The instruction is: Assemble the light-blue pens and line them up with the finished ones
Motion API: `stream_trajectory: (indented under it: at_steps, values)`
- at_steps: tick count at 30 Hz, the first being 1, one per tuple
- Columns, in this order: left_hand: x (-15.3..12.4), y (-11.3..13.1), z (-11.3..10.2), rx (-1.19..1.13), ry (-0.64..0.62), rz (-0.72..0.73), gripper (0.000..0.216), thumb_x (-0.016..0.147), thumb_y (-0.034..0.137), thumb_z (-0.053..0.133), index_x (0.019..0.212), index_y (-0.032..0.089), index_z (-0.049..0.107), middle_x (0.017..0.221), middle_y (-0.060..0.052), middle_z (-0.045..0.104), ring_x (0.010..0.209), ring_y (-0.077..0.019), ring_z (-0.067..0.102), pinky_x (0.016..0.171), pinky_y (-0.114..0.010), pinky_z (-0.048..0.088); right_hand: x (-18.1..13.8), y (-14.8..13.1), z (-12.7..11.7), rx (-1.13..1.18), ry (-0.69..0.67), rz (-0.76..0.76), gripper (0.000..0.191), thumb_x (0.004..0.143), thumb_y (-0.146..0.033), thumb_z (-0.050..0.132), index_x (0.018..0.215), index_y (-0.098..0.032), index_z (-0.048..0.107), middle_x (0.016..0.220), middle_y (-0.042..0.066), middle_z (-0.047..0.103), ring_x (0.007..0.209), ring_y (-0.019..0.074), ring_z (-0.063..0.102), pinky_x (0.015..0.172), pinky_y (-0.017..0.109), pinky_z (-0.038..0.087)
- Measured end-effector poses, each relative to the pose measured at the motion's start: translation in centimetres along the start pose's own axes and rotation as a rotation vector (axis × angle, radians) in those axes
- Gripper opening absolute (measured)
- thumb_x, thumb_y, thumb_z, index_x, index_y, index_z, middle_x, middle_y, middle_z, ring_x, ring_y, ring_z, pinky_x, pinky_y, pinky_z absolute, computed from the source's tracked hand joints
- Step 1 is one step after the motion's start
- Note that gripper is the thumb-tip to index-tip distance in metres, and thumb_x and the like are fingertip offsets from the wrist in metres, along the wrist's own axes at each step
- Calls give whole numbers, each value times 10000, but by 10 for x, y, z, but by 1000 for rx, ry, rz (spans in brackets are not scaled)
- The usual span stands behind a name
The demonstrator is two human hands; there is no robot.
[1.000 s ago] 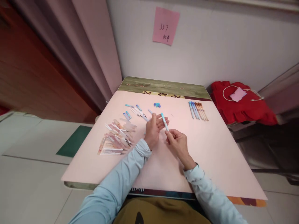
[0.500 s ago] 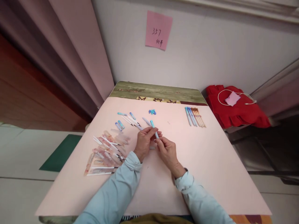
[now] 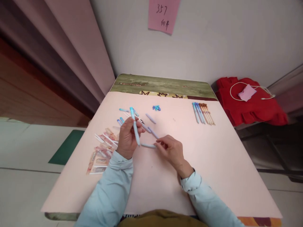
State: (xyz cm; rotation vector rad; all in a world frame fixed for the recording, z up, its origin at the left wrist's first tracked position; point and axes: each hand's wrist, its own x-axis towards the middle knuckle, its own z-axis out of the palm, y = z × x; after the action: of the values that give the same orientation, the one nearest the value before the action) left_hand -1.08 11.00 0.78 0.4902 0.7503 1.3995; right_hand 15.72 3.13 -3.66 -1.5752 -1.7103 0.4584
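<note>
Evidently, the left hand [image 3: 126,138] pinches a turquoise-topped pen [image 3: 135,130] (right hand [image 3: 172,150] curled, hold unclear).

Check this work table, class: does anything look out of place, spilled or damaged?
Nothing looks clearly spilled or damaged. The jumbled heap at left looks untidy against the neat row of pens at right. A lone dark speck on the pale sheet is too small to identify.

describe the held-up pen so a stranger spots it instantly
Over the pink-covered table, look left of centre for the left-hand grip. The pen there has a turquoise top and pale blue barrel. Unlike the row of pens lying at right, it is held steeply, tip down.
</note>
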Motion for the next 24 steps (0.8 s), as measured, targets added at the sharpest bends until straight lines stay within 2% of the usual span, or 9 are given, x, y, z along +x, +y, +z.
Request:
stream_trajectory:
  at_steps: [3,6,11,14,17,21,24]
  values:
    - [-5,-3,-1,-49,-77,-54,296,695,363,792,833,142,651,579,37,628,426,-51,541,482,-173,497,-4,-3,7,-150,-104,-105,103,819,-333,676,830,-238,715,786,7,677,648,116,593,578,217,370]
    - [-16,-21,3,-42,-171,-129,283,722,378,769,842,156,641,591,32,633,443,-72,555,504,-208,510,-5,3,6,-187,-58,-119,123,853,-327,638,823,-229,707,771,8,667,658,118,592,585,223,362]
    - [-48,-56,8,77,-278,-328,282,741,402,745,814,161,618,604,-18,667,484,-126,594,516,-249,480,2,26,-12,-186,174,111,216,868,-397,602,818,-210,699,731,8,655,610,122,569,589,240,375]
    - [-63,-66,3,165,-284,-422,276,740,386,745,803,162,595,631,-49,689,474,-116,560,459,-218,379,6,31,-14,-193,185,202,270,852,-455,598,792,-215,706,708,5,650,597,133,566,571,253,370]
    - [-66,-67,-2,224,-243,-403,268,752,384,731,821,168,587,598,-27,673,418,-75,453,429,-198,273,10,25,-6,-199,149,193,269,848,-455,592,795,-220,712,728,7,659,621,136,576,573,254,364]
    - [-57,-62,-6,297,-241,-272,249,746,369,737,796,169,597,595,-1,657,468,-75,473,487,-198,311,22,15,11,-256,103,173,172,834,-370,618,789,-232,711,754,-6,665,635,127,578,564,247,337]
    - [-51,-62,-7,290,-239,-231,228,760,349,729,802,169,596,606,9,654,497,-71,491,518,-189,337,32,13,17,-272,78,178,120,827,-323,632,808,-238,715,780,-7,673,663,130,593,571,242,343]
